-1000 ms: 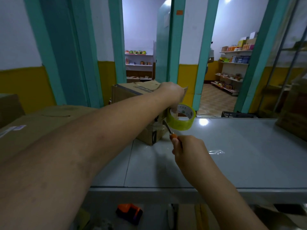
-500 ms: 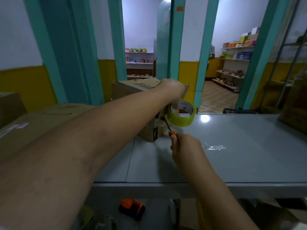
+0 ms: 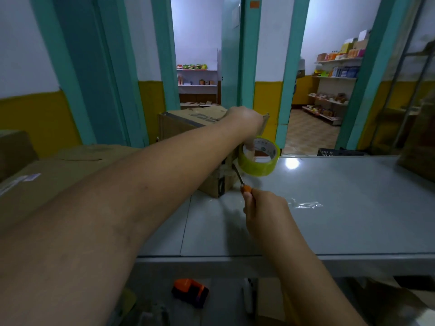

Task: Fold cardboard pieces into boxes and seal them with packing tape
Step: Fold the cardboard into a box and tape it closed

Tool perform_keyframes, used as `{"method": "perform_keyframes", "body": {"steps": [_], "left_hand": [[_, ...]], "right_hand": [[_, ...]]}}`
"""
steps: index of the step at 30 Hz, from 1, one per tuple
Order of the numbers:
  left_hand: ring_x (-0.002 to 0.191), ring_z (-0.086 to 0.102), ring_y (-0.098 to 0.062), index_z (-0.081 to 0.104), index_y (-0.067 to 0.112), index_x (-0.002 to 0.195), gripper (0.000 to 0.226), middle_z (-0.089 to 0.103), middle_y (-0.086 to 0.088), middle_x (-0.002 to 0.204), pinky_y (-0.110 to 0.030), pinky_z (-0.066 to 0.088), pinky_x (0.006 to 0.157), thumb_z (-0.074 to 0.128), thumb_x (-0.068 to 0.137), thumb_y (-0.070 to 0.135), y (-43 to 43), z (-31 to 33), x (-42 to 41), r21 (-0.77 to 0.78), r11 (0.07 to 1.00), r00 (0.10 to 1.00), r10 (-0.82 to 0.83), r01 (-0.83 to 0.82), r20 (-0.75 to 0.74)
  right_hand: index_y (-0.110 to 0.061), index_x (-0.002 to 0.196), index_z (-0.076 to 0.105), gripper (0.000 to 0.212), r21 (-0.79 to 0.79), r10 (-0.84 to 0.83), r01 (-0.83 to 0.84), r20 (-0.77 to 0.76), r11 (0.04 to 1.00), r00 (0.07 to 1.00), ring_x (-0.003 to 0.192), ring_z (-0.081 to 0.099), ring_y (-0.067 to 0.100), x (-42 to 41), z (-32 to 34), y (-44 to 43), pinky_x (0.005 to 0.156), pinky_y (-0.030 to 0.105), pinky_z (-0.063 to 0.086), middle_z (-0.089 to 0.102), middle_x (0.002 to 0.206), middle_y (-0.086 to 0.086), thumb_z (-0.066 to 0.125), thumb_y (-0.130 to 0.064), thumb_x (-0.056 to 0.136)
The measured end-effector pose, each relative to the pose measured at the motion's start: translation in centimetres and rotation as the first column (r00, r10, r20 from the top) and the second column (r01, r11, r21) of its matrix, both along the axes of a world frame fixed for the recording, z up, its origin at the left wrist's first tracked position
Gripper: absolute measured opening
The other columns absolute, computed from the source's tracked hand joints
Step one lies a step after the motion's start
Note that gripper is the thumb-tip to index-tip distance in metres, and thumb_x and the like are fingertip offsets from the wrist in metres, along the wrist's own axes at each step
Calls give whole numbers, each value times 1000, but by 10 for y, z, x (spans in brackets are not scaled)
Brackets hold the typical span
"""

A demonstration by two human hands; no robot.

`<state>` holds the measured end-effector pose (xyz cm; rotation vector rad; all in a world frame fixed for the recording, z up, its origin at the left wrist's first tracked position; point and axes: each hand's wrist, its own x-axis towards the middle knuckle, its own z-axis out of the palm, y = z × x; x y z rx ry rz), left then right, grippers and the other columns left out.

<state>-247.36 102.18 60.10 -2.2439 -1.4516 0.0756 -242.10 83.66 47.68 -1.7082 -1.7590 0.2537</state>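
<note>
A brown cardboard box (image 3: pixel 188 123) stands at the far side of the grey table (image 3: pixel 341 208). My left hand (image 3: pixel 244 121) reaches over the box and holds a yellow-green roll of packing tape (image 3: pixel 259 158) at the box's right corner, fingers through its core. My right hand (image 3: pixel 266 210) grips a small cutter with an orange handle (image 3: pixel 246 188). Its thin blade (image 3: pixel 237 174) points up at the tape stretched between roll and box.
A crumpled scrap of clear tape (image 3: pixel 303 204) lies on the table right of my right hand. Large cardboard boxes (image 3: pixel 58 165) stack at the left. An orange and black tool (image 3: pixel 189 291) sits on the lower shelf. A dark crate (image 3: pixel 339 152) is beyond the table's far edge.
The tape roll and cutter blade have come closer together near the box corner. My view has shifted slightly; both hands stay in nearly the same place.
</note>
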Motion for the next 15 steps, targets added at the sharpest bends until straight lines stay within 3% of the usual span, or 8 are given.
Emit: {"method": "perform_keyframes", "body": {"steps": [2, 5, 15], "left_hand": [[95, 64, -26, 60, 16, 132, 68, 61, -4, 102, -43, 60, 83, 84, 81, 55, -1, 0, 2, 7, 1000, 1000, 6, -6, -28], [92, 64, -25, 61, 15, 129, 67, 61, -4, 98, -42, 61, 80, 84, 81, 56, 0, 0, 1, 1, 1000, 1000, 7, -7, -17], [95, 64, -27, 58, 16, 132, 66, 60, -5, 101, -44, 60, 85, 82, 84, 54, -2, -1, 3, 7, 1000, 1000, 8, -7, -28]], "right_hand": [[-15, 110, 66, 35, -25, -7, 7, -2, 1000, 1000, 85, 63, 24, -1, 0, -2, 74, 30, 43, 72, 99, 11, 35, -32, 111], [-11, 109, 69, 36, 23, 9, -8, -10, 1000, 1000, 88, 67, 30, 2, -1, -3, 77, 35, 50, 73, 95, 14, 38, -30, 110], [-12, 112, 69, 37, -2, -1, 1, -29, 1000, 1000, 92, 69, 29, -1, -2, -5, 80, 35, 51, 73, 97, 12, 37, -31, 110]]}}
